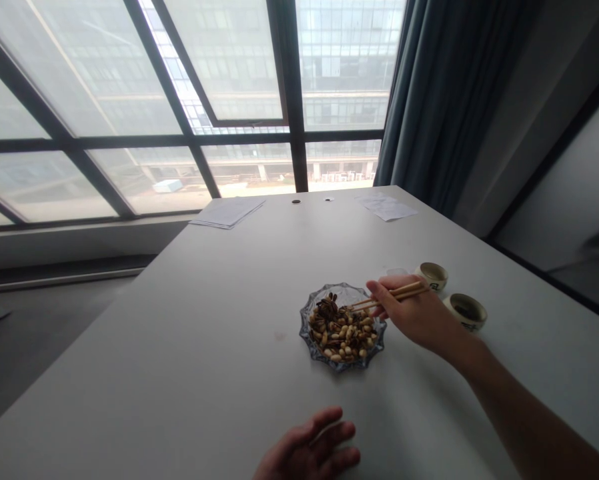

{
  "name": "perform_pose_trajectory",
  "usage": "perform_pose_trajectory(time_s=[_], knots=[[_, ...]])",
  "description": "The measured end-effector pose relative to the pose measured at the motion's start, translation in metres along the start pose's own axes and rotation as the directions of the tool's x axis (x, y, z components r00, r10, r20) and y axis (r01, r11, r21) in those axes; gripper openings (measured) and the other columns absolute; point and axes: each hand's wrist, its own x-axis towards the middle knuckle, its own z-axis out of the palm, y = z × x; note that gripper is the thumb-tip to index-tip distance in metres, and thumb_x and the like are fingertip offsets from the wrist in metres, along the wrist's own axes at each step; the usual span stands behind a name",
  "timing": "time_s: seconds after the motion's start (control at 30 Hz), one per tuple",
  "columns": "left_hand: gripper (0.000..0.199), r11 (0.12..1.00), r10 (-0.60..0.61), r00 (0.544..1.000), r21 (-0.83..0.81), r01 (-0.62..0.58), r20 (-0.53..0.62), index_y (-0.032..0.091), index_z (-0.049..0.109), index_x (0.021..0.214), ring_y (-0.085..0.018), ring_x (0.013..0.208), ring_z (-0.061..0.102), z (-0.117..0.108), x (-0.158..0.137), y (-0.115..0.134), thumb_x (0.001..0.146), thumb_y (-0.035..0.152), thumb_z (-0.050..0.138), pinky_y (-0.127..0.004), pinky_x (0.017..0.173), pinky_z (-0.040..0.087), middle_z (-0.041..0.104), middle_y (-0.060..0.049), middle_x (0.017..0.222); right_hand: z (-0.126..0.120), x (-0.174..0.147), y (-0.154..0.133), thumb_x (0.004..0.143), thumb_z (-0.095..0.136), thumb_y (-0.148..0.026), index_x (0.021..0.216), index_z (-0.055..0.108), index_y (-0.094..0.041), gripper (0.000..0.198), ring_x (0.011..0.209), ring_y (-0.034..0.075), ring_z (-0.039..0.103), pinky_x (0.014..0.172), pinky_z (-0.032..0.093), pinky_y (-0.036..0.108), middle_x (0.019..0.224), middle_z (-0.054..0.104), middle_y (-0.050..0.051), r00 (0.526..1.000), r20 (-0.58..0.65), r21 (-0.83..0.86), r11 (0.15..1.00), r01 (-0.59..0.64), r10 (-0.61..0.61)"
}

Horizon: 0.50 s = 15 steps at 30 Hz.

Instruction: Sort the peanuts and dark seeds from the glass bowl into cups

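Observation:
My right hand point(413, 312) is closed around a pair of wooden chopsticks point(404, 291). Their tips reach into a scalloped glass dish point(309, 343), over its right side. In the dish lie peanuts point(347, 337) mixed with dark striped pieces that look like sunflower seeds point(328, 307). Whether the tips grip a piece is too small to tell. Near the front edge of the view, my left hand point(312, 447) rests palm partly up, fingers apart, holding nothing, a little short of the dish.
Two small cream cups with dark markings stand right of the dish, the far cup point(433, 275) and the near cup point(465, 312), close behind my right hand. Sheets of paper point(229, 212) lie at the far left of the white table point(204, 333), others point(387, 205) at the far right.

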Motion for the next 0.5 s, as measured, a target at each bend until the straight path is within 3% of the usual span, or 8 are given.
perform_pose_trajectory(time_s=[0.13, 0.3, 0.5], knots=[[0.037, 1.000, 0.004, 1.000, -0.001, -0.004, 0.017, 0.025, 0.073, 0.116, -0.021, 0.114, 0.065, -0.006, 0.001, 0.000, 0.081, 0.036, 0.067, -0.033, 0.109, 0.034, 0.076, 0.000, 0.120, -0.016, -0.004, -0.006, 0.098, 0.055, -0.049, 0.083, 0.073, -0.018, 0.039, 0.060, 0.020, 0.074, 0.055, 0.055, 0.026, 0.066, 0.075, 0.004, 0.995, -0.102, 0.003, 1.000, 0.001, 0.000], [0.039, 1.000, 0.007, 0.999, -0.005, -0.007, 0.031, 0.024, 0.072, 0.118, -0.021, 0.115, 0.064, -0.009, 0.001, -0.001, 0.081, 0.036, 0.066, -0.034, 0.109, 0.034, 0.076, -0.001, 0.122, -0.053, -0.016, -0.014, 0.094, 0.059, -0.052, 0.084, 0.076, -0.020, 0.038, 0.060, 0.022, 0.075, 0.054, 0.059, 0.027, 0.069, 0.077, 0.005, 0.958, -0.280, -0.005, 0.998, -0.065, 0.061], [0.037, 1.000, 0.008, 1.000, -0.002, -0.008, 0.016, 0.024, 0.073, 0.116, -0.021, 0.114, 0.065, -0.002, 0.001, -0.004, 0.082, 0.035, 0.066, -0.034, 0.110, 0.033, 0.076, -0.002, 0.122, -0.095, -0.016, -0.004, 0.092, 0.065, -0.039, 0.079, 0.075, -0.018, 0.026, 0.059, 0.021, 0.074, 0.057, 0.059, 0.027, 0.065, 0.075, 0.006, 0.781, -0.618, -0.139, 0.965, -0.223, 0.092]])
